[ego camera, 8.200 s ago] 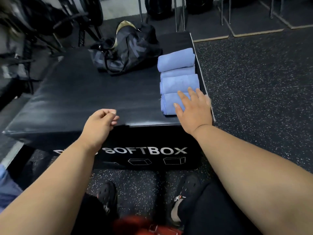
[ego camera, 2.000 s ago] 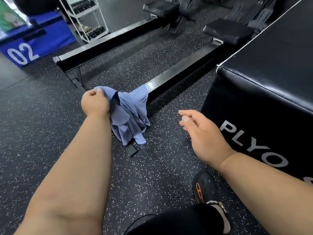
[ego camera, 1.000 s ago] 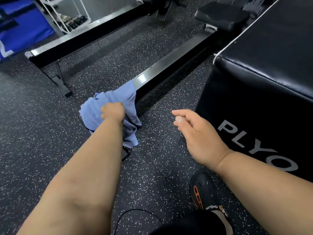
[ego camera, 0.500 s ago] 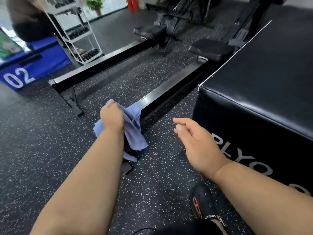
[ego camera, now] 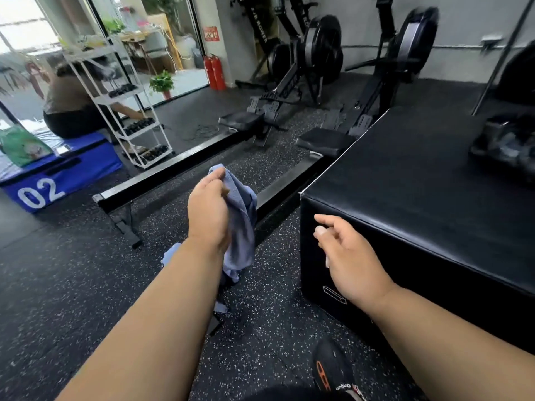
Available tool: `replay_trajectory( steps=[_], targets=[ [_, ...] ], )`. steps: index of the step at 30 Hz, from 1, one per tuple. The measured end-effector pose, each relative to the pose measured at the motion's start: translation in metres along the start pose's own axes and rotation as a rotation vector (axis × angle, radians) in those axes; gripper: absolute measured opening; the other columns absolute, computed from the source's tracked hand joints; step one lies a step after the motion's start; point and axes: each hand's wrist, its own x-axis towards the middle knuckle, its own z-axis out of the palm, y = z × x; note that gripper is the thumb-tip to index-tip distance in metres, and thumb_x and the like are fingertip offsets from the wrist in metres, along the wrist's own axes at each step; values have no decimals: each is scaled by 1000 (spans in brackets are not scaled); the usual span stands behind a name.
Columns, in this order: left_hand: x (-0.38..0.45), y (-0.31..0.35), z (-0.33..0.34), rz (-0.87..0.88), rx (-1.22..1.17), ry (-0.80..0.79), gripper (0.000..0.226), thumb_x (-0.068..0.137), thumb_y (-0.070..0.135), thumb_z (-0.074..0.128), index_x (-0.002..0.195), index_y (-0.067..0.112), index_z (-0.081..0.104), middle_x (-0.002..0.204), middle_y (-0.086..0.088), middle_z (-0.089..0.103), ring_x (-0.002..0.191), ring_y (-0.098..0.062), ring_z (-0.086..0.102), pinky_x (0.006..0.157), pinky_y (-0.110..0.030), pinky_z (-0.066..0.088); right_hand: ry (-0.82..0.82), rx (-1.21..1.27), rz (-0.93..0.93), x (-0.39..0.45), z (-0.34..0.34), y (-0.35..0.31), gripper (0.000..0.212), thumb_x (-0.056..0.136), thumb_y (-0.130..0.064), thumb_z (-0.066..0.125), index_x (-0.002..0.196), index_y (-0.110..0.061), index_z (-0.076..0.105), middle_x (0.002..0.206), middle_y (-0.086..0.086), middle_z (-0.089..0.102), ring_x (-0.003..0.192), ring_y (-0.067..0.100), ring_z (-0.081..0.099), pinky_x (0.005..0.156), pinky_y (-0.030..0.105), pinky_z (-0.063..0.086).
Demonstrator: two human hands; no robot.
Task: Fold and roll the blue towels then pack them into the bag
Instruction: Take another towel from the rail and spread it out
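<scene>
From the head view, the left hand [ego camera: 209,209] holds a crumpled blue towel [ego camera: 241,224] above the speckled rubber floor [ego camera: 72,287], its grip curled round the upper part of the cloth while the rest hangs loose below and beside the wrist. The right hand [ego camera: 348,257] hovers in front of the near corner of the black padded box [ego camera: 419,186], which serves as the table; its grip is slack and holds nothing, with fingers loosely bent and the thumb out. At the far right end of the table lies a dark bag [ego camera: 505,141], blurred, well apart from the towel. Behind the towel run the rails of two rowing machines [ego camera: 315,65]. To the left stand a white wire shelf [ego camera: 124,102] and a blue box marked 02 [ego camera: 58,180]. A black shoe [ego camera: 333,371] shows at the lower edge.
</scene>
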Motion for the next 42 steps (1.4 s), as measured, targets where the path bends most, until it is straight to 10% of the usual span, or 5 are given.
replay_trajectory(
  steps=[6,10,17,21,42],
  targets=[
    [-109,52,54,-51,-46,-223,34,99,22,67,68,12,59,54,2,52,48,-15,54,44,-18,43,136,100,52,-34,-61,-24,26,105,-39,59,131,-38,62,108,-3,71,98,10,69,72,14,49],
    [-160,72,74,-74,-99,-395,24,87,18,68,106,4,69,97,0,73,82,-13,72,68,-20,57,162,53,99,-66,-102,-35,42,101,-49,63,139,-30,62,124,-12,70,116,4,65,98,22,46],
    [-237,86,100,-153,-59,-575,51,90,7,40,128,4,73,131,-13,73,117,-23,68,108,-36,49,147,36,135,-125,-159,-50,34,99,-46,67,92,-13,73,82,-9,72,72,8,64,73,24,52],
    [-267,91,105,-183,-74,-660,53,91,8,39,133,5,70,136,-13,70,119,-22,65,100,-34,51,204,18,143,-158,-181,-50,12,99,-27,71,103,-17,73,99,-4,77,83,6,68,62,8,48],
    [-318,121,122,7,241,-558,49,91,-16,53,131,7,69,107,-8,66,82,-15,60,68,-25,51,667,331,-40,-228,-301,-67,17,100,-20,55,105,-24,70,91,3,66,82,17,56,76,37,48]
  ],
)
